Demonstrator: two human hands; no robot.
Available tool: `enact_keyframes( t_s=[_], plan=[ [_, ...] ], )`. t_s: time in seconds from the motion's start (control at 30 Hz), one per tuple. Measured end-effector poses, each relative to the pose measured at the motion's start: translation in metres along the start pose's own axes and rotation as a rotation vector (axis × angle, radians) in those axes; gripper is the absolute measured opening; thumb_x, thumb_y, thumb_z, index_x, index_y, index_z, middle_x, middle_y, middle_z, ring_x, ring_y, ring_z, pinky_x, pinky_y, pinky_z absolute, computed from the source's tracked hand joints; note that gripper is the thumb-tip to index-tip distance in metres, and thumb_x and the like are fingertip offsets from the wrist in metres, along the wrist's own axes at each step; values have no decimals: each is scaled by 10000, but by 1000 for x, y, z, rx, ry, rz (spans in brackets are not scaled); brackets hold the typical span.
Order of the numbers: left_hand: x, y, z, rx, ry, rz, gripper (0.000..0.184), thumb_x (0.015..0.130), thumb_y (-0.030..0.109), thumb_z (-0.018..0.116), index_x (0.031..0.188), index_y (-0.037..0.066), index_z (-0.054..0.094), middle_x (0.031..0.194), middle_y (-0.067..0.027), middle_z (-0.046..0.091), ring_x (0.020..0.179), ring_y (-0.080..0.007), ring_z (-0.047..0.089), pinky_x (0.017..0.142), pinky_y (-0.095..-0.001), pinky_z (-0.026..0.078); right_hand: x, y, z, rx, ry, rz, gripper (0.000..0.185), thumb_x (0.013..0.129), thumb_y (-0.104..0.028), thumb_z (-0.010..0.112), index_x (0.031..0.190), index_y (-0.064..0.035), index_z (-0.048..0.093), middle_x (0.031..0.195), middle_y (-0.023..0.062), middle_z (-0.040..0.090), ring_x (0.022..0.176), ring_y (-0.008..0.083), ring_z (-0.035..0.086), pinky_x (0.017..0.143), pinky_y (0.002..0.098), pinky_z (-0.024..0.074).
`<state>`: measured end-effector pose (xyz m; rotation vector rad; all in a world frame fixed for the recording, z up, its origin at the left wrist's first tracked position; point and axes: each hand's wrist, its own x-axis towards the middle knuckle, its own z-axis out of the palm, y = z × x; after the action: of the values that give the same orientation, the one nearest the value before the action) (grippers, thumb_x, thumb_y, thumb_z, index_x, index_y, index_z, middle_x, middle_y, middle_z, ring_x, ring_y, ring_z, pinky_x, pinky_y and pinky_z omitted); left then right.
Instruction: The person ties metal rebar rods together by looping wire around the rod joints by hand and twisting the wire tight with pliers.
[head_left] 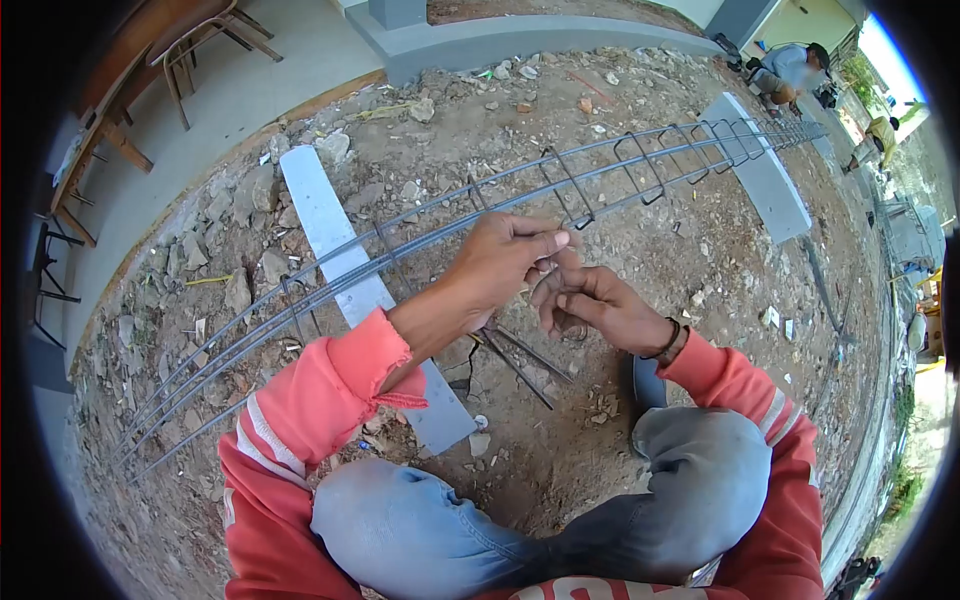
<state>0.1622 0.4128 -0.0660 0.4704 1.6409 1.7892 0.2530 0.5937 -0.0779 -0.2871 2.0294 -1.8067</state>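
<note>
My left hand (500, 262) and my right hand (600, 300) meet in front of the rebar cage (460, 222), fingers pinched close together. Between the fingertips is what looks like a thin piece of tie wire (546, 277), mostly hidden by the fingers. Long steel bars and square stirrups make up the cage, which runs from lower left to upper right. Just below my left wrist, two dark metal handles (515, 362) like those of pincers show; their other end is hidden, and I cannot tell whether they rest on the ground.
Two pale boards, one near (330, 215) and one far (765, 175), lie under the cage. Stony, broken soil (400, 150) surrounds it. Wooden furniture (125, 150) stands on a floor at upper left. Another person (795, 68) crouches by the cage's far end, with someone else (878, 140) beyond.
</note>
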Motion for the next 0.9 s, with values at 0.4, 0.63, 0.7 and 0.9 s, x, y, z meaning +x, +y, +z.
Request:
enact_keyframes(
  t_s=[0.4,0.63,0.7,0.9],
  plan=[
    [120,43,87,-46,285,-157,271,1010,229,623,1121,-12,681,837,-10,648,739,-80,536,682,-226,481,-6,42,-106,801,-120,-84,261,1043,-264,524,1012,-23,620,623,40,563,516,143,530,541,267,459],
    [169,61,102,-353,12,-124,322,1040,270,569,1180,-8,652,798,34,573,738,-79,509,705,-242,471,-3,73,-183,1331,-122,-87,224,1059,-258,508,1043,-46,576,604,-30,380,657,111,546,679,331,538],
    [175,72,114,-173,215,-146,323,1043,274,564,1171,-8,656,769,39,544,715,-85,484,694,-244,460,8,69,-191,1468,-277,-66,224,1065,-268,498,1043,-54,560,600,-40,339,581,108,502,613,309,526],
    [182,76,100,-131,653,79,304,1035,274,578,1137,4,671,741,31,531,690,-97,461,696,-256,435,20,27,-174,1023,-330,-106,263,1095,-281,412,970,-70,505,589,-64,227,442,78,251,410,254,323]
  ],
)
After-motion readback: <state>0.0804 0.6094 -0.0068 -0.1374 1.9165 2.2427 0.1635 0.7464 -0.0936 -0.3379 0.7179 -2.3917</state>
